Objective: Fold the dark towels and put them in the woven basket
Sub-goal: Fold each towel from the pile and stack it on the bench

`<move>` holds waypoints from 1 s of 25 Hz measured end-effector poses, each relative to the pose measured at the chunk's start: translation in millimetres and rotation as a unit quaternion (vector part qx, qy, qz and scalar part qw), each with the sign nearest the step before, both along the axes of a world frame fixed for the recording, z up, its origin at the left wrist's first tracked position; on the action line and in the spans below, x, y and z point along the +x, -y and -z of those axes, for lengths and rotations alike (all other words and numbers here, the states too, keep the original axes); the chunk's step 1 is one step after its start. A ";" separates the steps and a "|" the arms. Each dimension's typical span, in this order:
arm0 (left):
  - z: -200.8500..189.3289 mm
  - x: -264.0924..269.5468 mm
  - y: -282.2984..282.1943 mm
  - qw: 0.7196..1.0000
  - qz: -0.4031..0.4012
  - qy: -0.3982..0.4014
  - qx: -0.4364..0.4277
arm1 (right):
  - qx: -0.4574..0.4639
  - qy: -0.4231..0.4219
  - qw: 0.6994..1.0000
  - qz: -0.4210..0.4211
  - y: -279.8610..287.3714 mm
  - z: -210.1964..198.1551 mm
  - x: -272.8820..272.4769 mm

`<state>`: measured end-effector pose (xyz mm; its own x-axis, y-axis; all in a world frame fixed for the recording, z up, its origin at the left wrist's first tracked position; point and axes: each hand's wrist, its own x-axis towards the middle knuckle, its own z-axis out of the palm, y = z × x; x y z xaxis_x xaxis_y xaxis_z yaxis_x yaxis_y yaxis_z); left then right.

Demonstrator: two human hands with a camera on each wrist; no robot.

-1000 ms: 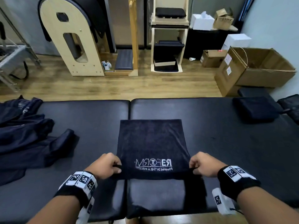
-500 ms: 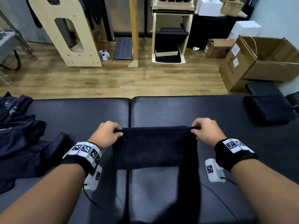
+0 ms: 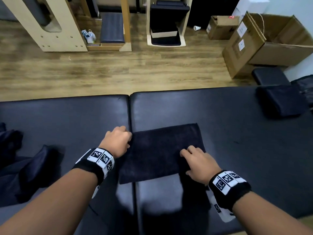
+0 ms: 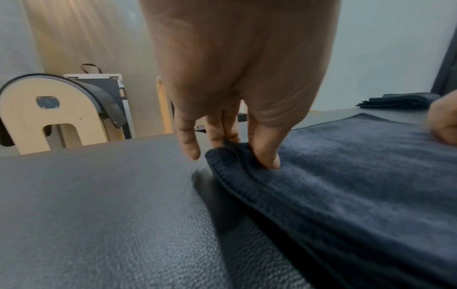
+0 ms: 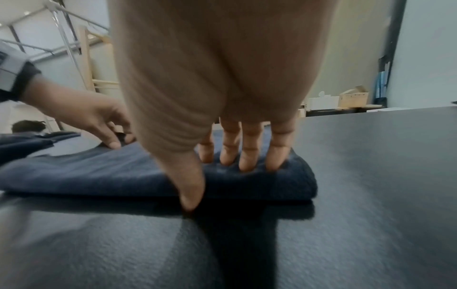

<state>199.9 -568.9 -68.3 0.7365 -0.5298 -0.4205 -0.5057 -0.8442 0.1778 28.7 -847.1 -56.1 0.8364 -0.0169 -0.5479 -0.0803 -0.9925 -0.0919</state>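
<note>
A dark towel (image 3: 160,153) lies folded in a flat rectangle on the black padded table (image 3: 67,119). My left hand (image 3: 127,141) pinches its far left corner between thumb and fingers, as the left wrist view shows: left hand (image 4: 237,154), towel (image 4: 346,176). My right hand (image 3: 185,162) rests on the towel's right end. Its fingers (image 5: 247,156) lie straight and press on the towel (image 5: 99,172), with the thumb at the near edge. No woven basket is in view.
A heap of unfolded dark towels (image 3: 17,167) lies at the table's left end. A folded dark stack (image 3: 281,102) sits at the far right. Beyond the table, cardboard boxes (image 3: 271,39) and wooden equipment (image 3: 50,31) stand on the wood floor.
Both hands carried the towel's near edge away from me and laid it over the far part, folding it. My right hand then let go and now presses flat on the towel.
</note>
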 end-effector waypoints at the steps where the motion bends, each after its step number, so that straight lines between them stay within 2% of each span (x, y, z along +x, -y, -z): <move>1: -2.5 -3.8 0.2 1.000 0.009 0.004 0.015 | -0.017 0.017 1.000 0.007 4.0 0.3 -0.2; 4: -6.3 -26.1 0.3 0.999 0.015 -0.003 0.040 | -0.052 0.046 0.996 0.051 17.5 -2.4 4.9; 7: -3.5 -66.5 2.3 1.000 0.002 -0.010 0.027 | -0.043 0.055 0.996 0.052 15.4 -5.1 3.9; 11: -0.5 -127.2 11.7 0.999 -0.036 -0.019 0.000 | 0.097 0.108 0.989 -0.007 -15.2 -3.1 -26.5; 14: 1.6 -187.8 26.5 0.996 0.015 -0.082 -0.007 | 0.084 0.076 0.992 -0.051 -18.8 5.6 -73.5; 17: 1.1 -234.0 34.0 0.985 0.067 -0.157 -0.007 | 0.046 0.091 0.995 0.004 5.6 15.3 -115.9; 18: -0.6 -241.1 34.7 0.987 0.066 -0.149 -0.008 | 0.045 0.105 0.993 0.005 10.6 16.0 -128.2; 21: -6.1 -250.5 40.2 0.996 0.057 -0.062 -0.027 | 0.072 0.137 0.986 -0.061 2.6 15.1 -159.3; 22: -6.9 -254.1 43.3 0.996 0.066 -0.048 -0.025 | 0.075 0.121 0.987 -0.079 -3.8 16.4 -170.0; 25: -5.7 -262.6 54.2 0.988 0.142 0.005 0.054 | 0.044 0.068 0.994 -0.077 -15.3 19.4 -189.4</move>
